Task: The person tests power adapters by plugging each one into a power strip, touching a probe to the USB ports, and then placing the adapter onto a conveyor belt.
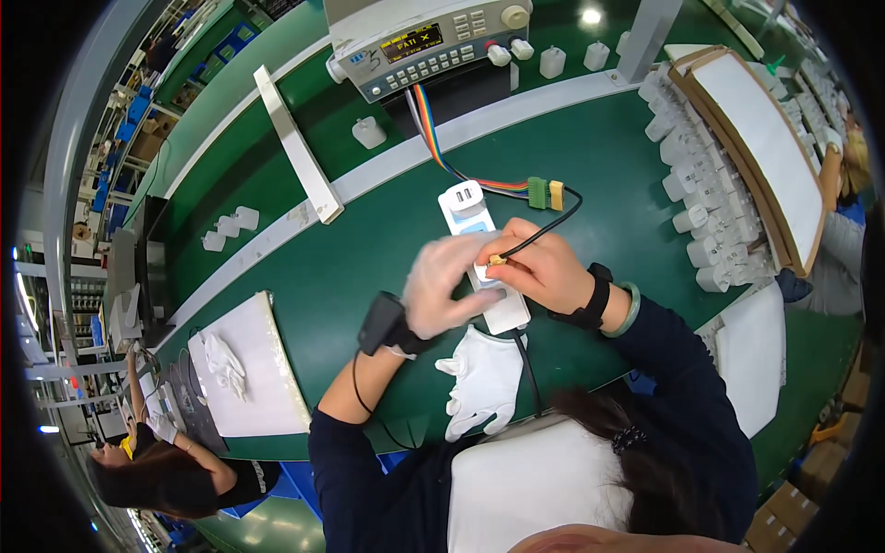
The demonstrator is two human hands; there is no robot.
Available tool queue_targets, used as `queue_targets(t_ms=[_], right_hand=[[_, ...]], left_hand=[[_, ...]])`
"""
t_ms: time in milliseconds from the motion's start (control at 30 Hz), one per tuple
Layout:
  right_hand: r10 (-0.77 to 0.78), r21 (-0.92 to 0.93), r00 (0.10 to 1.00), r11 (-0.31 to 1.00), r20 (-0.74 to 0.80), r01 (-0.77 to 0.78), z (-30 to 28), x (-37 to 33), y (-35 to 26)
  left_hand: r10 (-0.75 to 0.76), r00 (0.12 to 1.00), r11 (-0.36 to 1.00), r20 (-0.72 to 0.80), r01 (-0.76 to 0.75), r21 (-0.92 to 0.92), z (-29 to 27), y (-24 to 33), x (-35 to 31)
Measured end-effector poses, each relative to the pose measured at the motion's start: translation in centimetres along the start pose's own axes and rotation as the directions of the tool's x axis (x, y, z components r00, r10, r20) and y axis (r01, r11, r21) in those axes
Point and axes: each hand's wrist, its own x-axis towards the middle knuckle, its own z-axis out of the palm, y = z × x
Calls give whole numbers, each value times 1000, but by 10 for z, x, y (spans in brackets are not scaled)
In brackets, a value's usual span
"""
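Note:
My right hand point(551, 269), bare, pinches a small yellow plug connector point(498, 260) on a black cable, over a white USB charger point(483, 274) on the power strip. The charger is mostly hidden by my fingers. My left hand point(447, 284), in a thin pale glove and slightly blurred, curves around the charger's left side with thumb and fingers apart. The white power strip point(506, 318) lies beneath both hands. At its far end stands another white charger point(464, 195) with two ports. Beyond my right hand, the cable reaches a yellow block point(556, 195) beside a green terminal block point(537, 193).
A bench meter point(429, 51) stands at the back, with a rainbow ribbon cable point(426, 129) running forward. Many white chargers point(705, 198) line the right by a cardboard tray point(751, 129). A white glove point(486, 380) lies nearest me. A co-worker point(161, 461) sits at left.

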Motion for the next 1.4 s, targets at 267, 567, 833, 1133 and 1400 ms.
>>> queue_targets(t_ms=[267,567,833,1133,1400], right_hand=[[-203,-3,953,978,-226,208,-22,48,-13],[-80,-27,994,997,-81,78,-16,14,-15],[-54,-189,998,981,-12,50,-8,2,-11],[-25,-161,1000,987,-15,22,-2,-5,-7],[-16,-124,1000,992,-1,16,-3,-4,-4]], left_hand=[[63,998,997,-14,-63,34,25,-9,-8],[49,999,999,-10,-49,-3,21,-19,-11],[21,1000,999,14,-20,-32,22,-17,-6],[30,999,999,31,-29,-41,24,-15,-10],[56,998,998,21,-55,-30,22,-19,-8]])
